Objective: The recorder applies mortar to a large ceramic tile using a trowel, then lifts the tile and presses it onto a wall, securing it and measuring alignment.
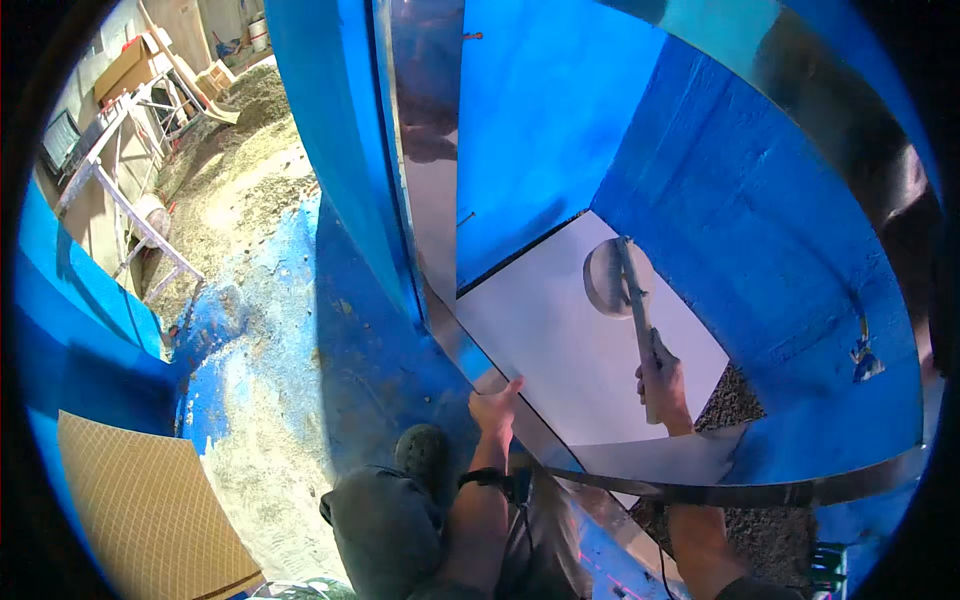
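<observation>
My right hand (663, 380) is closed round the wooden handle of a mallet (603, 280). The mallet's broad round head is over a white tile (540, 330); whether it touches the tile I cannot tell. This flat tile lies between blue walls, and dark, crumbly bedding (735, 400) shows past its right corner. On the shiny strip (545, 437) along the tile's near left edge, my left hand (495, 405) grips with the thumb up, its other fingers partly hidden. A dark band circles my left wrist.
Blue walls (760, 200) and a curved, glossy rim (800, 490) surround the tile. Left lie paint-stained floor (270, 350), a sand heap (240, 160), a shovel (190, 80) and a white metal frame (130, 205). A brown patterned board (150, 505) stands at lower left.
</observation>
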`<state>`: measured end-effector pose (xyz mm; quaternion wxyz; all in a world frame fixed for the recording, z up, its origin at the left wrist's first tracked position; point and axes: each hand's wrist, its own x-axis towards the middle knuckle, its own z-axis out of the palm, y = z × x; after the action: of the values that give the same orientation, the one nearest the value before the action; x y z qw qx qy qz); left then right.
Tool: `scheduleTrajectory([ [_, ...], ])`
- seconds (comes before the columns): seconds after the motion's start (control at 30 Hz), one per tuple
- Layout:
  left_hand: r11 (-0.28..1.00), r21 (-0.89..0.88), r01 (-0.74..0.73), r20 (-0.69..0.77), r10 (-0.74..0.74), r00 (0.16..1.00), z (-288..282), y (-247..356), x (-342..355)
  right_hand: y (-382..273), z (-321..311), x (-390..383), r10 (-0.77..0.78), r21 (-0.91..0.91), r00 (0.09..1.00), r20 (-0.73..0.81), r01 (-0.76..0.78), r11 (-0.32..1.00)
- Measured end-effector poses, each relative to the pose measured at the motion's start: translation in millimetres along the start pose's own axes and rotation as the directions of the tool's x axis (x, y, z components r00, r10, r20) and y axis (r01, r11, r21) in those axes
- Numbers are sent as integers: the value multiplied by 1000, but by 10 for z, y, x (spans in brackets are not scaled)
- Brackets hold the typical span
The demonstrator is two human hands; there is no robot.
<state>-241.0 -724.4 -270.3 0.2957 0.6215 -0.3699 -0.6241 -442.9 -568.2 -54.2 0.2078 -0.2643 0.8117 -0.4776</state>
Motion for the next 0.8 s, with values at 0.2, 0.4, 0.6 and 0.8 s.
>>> scheduleTrajectory([
  [0.2, 993, -112, -30, 67, 38, 997, 82, 231, -189, 448, 64, 167, 132, -64, 974, 182, -122, 990],
  [0.4, 955, -296, 23, 85, 3, 996, -60, 55, -43, -74, 14, 63, 51, -74, 987, 155, -40, 997],
  [0.6, 992, -127, -9, 53, 15, 998, 154, 47, -116, 191, 62, -178, 129, -132, 973, 191, -105, 986],
  [0.8, 986, -156, -63, 110, 81, 991, 69, 95, -135, 23, -97, -133, 172, -28, 967, 186, -170, 985],
])
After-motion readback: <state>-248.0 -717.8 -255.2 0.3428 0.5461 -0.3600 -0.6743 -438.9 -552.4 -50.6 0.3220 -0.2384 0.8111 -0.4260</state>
